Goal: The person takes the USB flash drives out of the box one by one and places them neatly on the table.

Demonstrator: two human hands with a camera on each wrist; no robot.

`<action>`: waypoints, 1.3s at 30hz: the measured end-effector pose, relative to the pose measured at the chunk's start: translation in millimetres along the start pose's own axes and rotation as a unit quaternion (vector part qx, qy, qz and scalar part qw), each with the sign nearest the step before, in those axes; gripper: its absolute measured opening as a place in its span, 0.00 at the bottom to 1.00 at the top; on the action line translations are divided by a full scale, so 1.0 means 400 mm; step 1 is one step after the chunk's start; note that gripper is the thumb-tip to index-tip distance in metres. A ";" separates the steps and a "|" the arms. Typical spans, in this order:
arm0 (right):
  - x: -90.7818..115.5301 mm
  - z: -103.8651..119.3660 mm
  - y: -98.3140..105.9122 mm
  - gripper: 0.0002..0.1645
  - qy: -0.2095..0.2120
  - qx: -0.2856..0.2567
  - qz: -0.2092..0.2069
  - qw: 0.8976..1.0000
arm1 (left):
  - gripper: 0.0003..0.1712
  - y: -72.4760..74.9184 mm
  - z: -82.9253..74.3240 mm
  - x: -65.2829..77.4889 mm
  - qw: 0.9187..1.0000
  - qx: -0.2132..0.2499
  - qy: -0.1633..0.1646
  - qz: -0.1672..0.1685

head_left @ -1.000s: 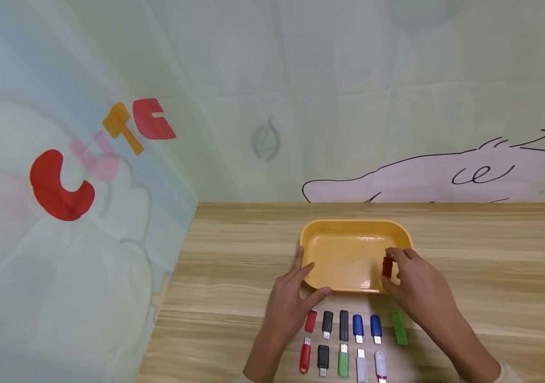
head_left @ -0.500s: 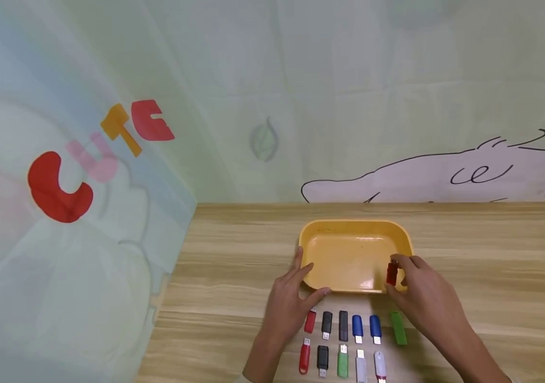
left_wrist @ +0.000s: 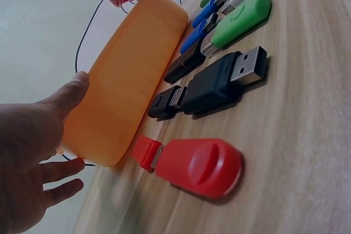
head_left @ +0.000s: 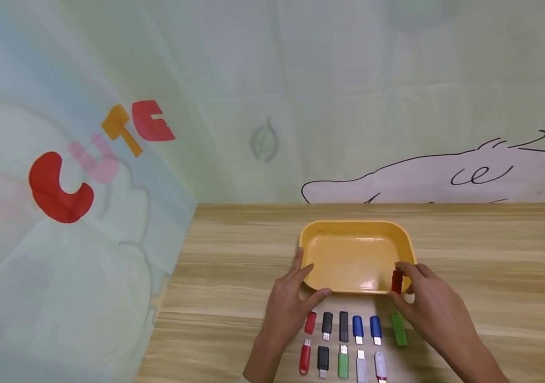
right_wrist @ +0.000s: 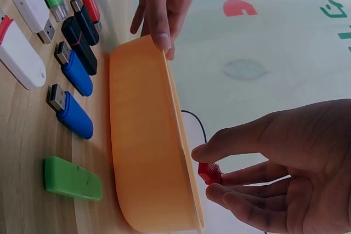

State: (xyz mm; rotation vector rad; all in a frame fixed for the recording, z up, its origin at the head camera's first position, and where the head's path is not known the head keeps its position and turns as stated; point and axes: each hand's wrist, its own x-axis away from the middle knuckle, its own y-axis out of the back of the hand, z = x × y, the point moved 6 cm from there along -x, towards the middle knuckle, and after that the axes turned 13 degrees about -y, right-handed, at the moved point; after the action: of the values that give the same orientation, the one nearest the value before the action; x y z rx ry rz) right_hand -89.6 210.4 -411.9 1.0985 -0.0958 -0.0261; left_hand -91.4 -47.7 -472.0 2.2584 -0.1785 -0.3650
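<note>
My right hand [head_left: 437,303] pinches a small red USB stick [head_left: 397,281] between thumb and fingertips, upright over the front right corner of a yellow-orange tray [head_left: 349,260]. In the right wrist view the red stick [right_wrist: 209,172] shows just past the tray's rim, partly covered by the fingers. My left hand [head_left: 287,300] rests at the tray's front left corner, its fingers spread, with the thumb on the front rim. From the left wrist view, the thumb touches the rim of the tray [left_wrist: 118,80] while the other fingers extend along its outside. No stick shows inside the tray.
In front of the tray, USB sticks lie in two rows on the wooden table [head_left: 224,266]. The back row includes a red stick [head_left: 310,322], blue sticks [head_left: 376,327] and a green stick [head_left: 399,329]. Nearer lie another red stick [head_left: 304,357] and a white-and-red stick [head_left: 380,366].
My right hand, still pinching the red USB stick, has shifted slightly right and toward me, to the tray's front right corner. The left hand and the tray stay put.
</note>
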 end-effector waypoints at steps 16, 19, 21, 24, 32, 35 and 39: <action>0.035 -0.030 -0.014 0.35 -0.010 0.011 0.017 1.000 | 0.41 -0.002 0.003 0.003 1.000 0.009 -0.009 -0.003; 0.049 -0.036 -0.018 0.35 -0.002 0.011 0.012 1.000 | 0.42 -0.002 0.003 0.003 1.000 0.009 -0.010 -0.003; 0.056 -0.039 -0.020 0.35 -0.003 0.012 0.011 1.000 | 0.42 -0.002 0.002 0.003 1.000 0.009 -0.010 -0.003; 0.064 -0.041 -0.022 0.36 -0.009 0.010 0.010 1.000 | 0.42 -0.003 0.001 0.003 1.000 0.010 -0.005 -0.001; 0.083 -0.047 -0.016 0.38 -0.028 0.018 0.015 0.999 | 0.43 0.000 0.000 0.001 1.000 0.005 0.004 0.003; 0.090 -0.051 -0.012 0.39 -0.029 0.015 0.013 0.999 | 0.43 0.000 0.000 0.000 1.000 0.004 0.012 0.005; 0.100 -0.060 -0.008 0.38 -0.024 0.009 0.010 1.000 | 0.42 0.000 0.000 -0.001 1.000 0.008 0.014 0.007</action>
State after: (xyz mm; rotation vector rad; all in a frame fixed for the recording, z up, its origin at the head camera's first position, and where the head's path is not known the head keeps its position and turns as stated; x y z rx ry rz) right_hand -47.4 227.5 -423.0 1.1147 -0.1503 -0.0327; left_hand -91.8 -47.4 -471.9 2.2754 -0.1835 -0.3239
